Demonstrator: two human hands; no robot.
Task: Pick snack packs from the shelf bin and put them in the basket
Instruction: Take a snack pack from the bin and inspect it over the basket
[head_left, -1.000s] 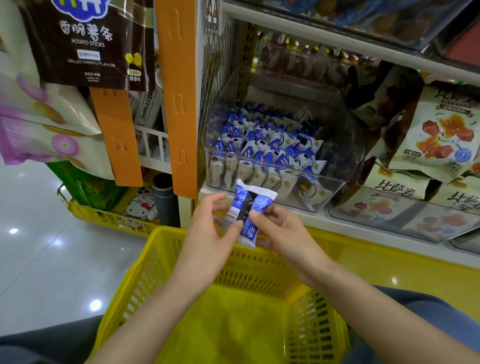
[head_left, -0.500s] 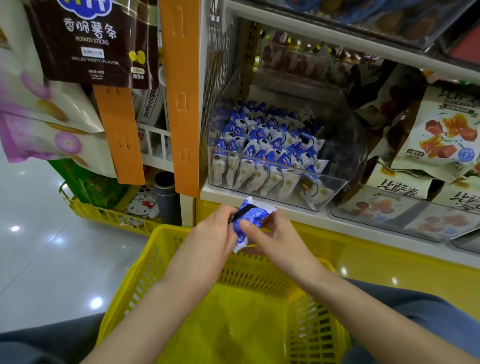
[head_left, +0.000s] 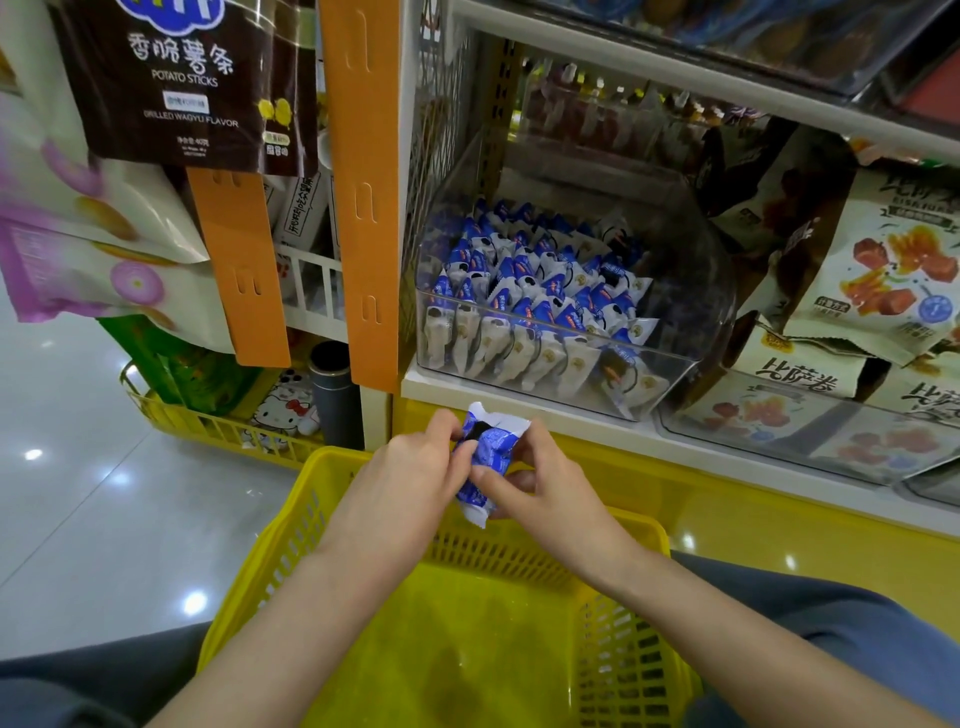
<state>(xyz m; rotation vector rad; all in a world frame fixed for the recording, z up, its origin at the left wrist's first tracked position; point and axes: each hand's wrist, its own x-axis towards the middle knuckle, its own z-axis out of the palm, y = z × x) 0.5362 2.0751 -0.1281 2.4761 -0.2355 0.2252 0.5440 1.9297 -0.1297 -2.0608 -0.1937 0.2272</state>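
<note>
Head view, left to right.

- Far left: hanging snack bags (head_left: 104, 249), white and purple. Beside them a dark potato-sticks bag (head_left: 192, 83) and an orange hanging strip (head_left: 244, 270).
- Low left, on the floor: a small yellow crate (head_left: 208, 431). Contents: green packs, a cat-face item (head_left: 278, 410) and a grey cylinder (head_left: 332, 395) standing upright at its right end.
- Orange upright (head_left: 363, 208) marks the left edge of the shelving.
- On the white shelf just right of it: a clear shelf bin (head_left: 709, 291). Contents: many small blue-and-white packs (head_left: 535, 291) in rows, standing on end against the front wall. The right part of the bin is less full.
- Centre, below the shelf edge: left hand (head_left: 405, 483) and right hand (head_left: 550, 493) are brought together, both pinching one blue-and-white snack pack (head_left: 488, 457). Left fingertips curl onto its left edge; the right thumb and fingers clamp its lower right side. The pack is crumpled and tilted.
- The pack is above the far rim of the yellow basket (head_left: 291, 545), not inside it. The basket's mesh walls and yellow floor show between the forearms.
- Right: a second clear bin (head_left: 779, 452) on the same shelf holds cream bags (head_left: 800, 384) with dark lettering. More cream bags printed with red cubes (head_left: 893, 270) are piled above them.
</note>
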